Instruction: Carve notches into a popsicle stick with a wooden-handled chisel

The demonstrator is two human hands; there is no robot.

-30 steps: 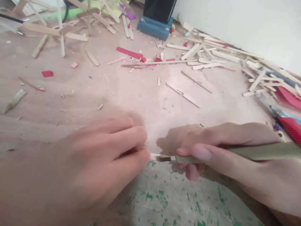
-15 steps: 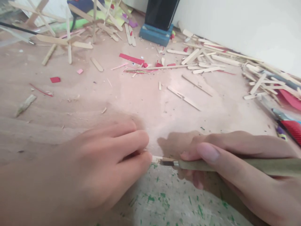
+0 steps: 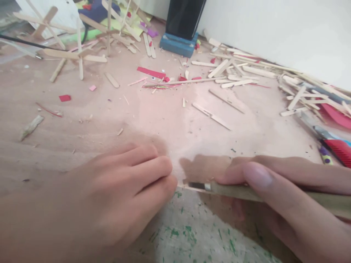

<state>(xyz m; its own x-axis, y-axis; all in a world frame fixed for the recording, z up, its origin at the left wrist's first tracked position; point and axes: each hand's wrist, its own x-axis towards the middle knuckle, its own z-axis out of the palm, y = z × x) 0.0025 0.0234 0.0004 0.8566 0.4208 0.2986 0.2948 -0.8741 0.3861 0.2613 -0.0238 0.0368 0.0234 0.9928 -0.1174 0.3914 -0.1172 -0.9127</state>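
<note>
My left hand is closed in a pinch, its fingertips on a thin wooden stick that mostly hides beneath the fingers. From the right, my right hand grips the pale wooden handle of a carving knife. Its short dark blade lies flat along the stick, a small distance from my left fingertips. Beneath both hands is a pale work surface flecked with green marks.
Craft sticks are heaped at the back right. A dark phone-like slab stands in a blue block. A red-handled tool lies at the right. A stick construction stands at the back left, with red scraps nearby.
The knife and my right hand have shifted slightly right, and the blade has tilted a little. My left hand keeps almost the same place. The camera view has moved slightly.
</note>
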